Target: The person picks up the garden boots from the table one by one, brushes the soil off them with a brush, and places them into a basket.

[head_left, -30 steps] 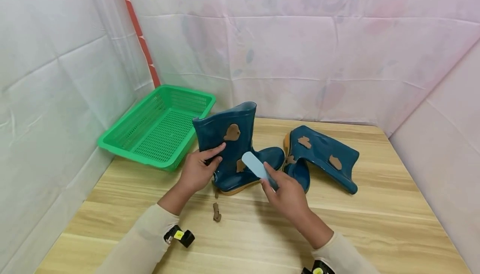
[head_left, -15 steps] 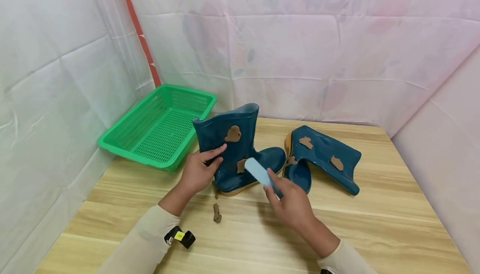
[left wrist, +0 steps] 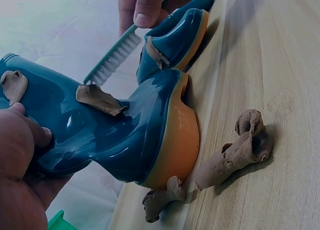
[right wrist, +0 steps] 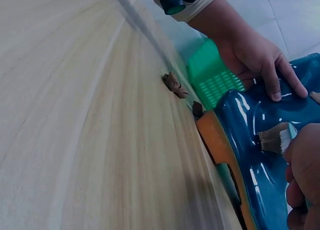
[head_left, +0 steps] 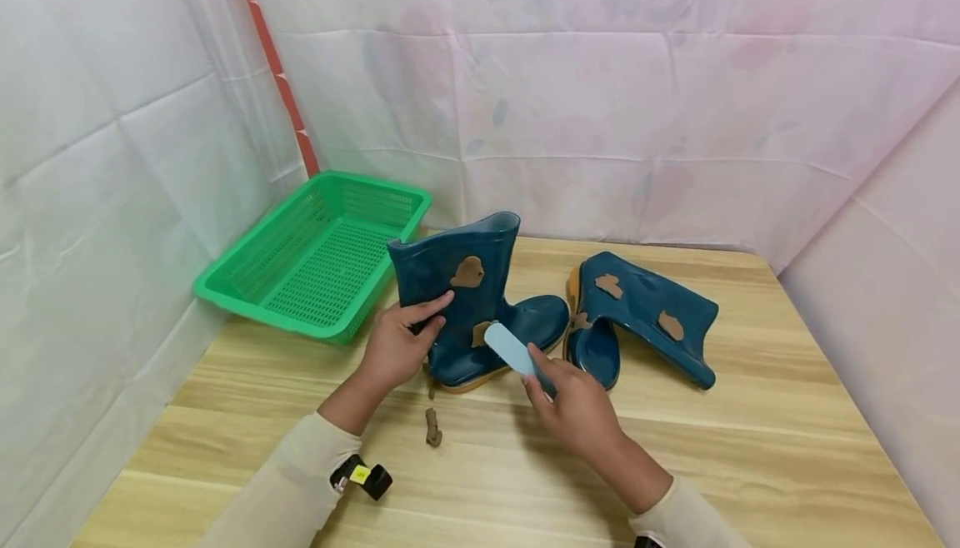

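A blue rain boot [head_left: 450, 315] with an orange sole stands on the table, bearing brown clay patches on its shaft [head_left: 468, 271] and near the ankle. My left hand [head_left: 396, 344] grips its shaft from the left, some fingers hidden behind it. In my right hand [head_left: 581, 406] is a light blue scrub brush [head_left: 512, 350], held by the handle. Its white bristles [left wrist: 116, 60] touch the edge of the ankle clay patch [left wrist: 100, 99] in the left wrist view. To the right, a second rain boot [head_left: 645, 306] lies on its side with several clay patches.
A green plastic basket [head_left: 341, 331] sits at the back left. Curled clay pieces [head_left: 432, 427] lie on the wooden table [head_left: 480, 498] in front of the upright boot's heel. White cloth walls [head_left: 555, 115] enclose the back and sides.
The brush first shifts slightly right and down, then comes back left against the lower clay patch. The held boot's top tips a little to the right and lower. My left hand keeps its grip.
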A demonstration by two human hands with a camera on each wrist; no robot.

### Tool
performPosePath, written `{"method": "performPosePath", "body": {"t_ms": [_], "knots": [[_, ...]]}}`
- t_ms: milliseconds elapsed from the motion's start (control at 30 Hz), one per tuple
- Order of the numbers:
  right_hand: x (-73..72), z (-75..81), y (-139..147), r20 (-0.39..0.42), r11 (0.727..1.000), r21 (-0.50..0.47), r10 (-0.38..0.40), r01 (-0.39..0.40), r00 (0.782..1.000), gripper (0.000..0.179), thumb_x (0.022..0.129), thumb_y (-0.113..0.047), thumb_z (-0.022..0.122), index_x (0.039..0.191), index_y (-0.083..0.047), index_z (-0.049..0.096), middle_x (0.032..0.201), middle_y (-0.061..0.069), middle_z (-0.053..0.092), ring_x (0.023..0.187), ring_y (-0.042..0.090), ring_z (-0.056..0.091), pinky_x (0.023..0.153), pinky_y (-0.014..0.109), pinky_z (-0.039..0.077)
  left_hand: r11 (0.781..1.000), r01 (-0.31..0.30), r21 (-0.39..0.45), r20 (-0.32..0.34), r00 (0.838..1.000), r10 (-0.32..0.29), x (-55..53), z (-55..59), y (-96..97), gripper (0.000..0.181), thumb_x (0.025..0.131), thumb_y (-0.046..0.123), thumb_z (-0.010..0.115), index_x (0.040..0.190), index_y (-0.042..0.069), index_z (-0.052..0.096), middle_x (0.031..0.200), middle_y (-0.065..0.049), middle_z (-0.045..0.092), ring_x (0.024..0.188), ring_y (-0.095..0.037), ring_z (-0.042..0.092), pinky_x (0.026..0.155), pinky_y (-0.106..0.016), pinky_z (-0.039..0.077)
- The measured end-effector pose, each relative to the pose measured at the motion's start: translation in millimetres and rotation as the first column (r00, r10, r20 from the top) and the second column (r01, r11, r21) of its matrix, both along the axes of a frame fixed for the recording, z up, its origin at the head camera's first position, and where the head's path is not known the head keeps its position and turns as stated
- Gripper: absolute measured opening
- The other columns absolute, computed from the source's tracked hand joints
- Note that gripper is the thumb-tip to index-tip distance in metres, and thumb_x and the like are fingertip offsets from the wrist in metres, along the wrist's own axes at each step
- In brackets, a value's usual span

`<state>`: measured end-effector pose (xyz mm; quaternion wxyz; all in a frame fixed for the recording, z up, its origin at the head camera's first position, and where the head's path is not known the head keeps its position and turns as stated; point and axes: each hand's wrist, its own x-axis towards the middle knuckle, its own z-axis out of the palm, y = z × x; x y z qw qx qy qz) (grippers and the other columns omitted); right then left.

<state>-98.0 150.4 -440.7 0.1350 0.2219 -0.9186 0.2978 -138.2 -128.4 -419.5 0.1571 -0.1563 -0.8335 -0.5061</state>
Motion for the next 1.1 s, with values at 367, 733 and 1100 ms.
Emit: {"method": "performPosePath", "body": {"t_ms": [367, 733, 1100], "knots": [[-2.0, 12.2, 7.2, -0.083, 0.994, -0.107, -0.030, 0.021, 0.996, 0.052, 0.093, -0.014, 0.077, 0.142, -0.003, 0.061, 0.093, 0.011, 0.071, 0.055, 0.004, 0.043, 0.045, 0.023, 0.034, 1.000, -0.008, 0.005, 0.006, 1.000, 0.008, 0.6, -2.7, 0.8, 0.041, 0.097, 0.002, 0.070, 0.134, 0.018, 0.070, 0.117, -0.014, 0.066, 0.043, -0.010, 0.037, 0.046, -0.028, 0.039], [-4.2, 2.0, 1.8, 0.012, 0.999, -0.024, -0.041, 0.042, 0.999, 0.050, 0.095, -0.016, 0.075, 0.141, -0.003, 0.061, 0.087, 0.001, 0.068, 0.060, 0.007, 0.042, 0.049, 0.024, 0.036, 1.000, -0.026, 0.004, 0.027, 0.999, 0.026, 2.8, -3.8, 0.0, 0.041, 0.098, 0.004, 0.070, 0.135, 0.021, 0.069, 0.131, -0.013, 0.066, 0.044, -0.012, 0.040, 0.047, -0.029, 0.041], [-7.1, 7.5, 2.5, -0.031, 0.995, -0.035, -0.098, 0.097, 0.995, 0.050, 0.096, -0.016, 0.074, 0.142, -0.002, 0.060, 0.086, 0.006, 0.068, 0.055, 0.007, 0.041, 0.048, 0.025, 0.035, 1.000, -0.015, 0.008, 0.008, 1.000, 0.015, 4.3, -3.9, -0.4, 0.039, 0.098, 0.005, 0.069, 0.134, 0.019, 0.070, 0.123, -0.014, 0.069, 0.039, -0.010, 0.036, 0.044, -0.028, 0.038]]}}
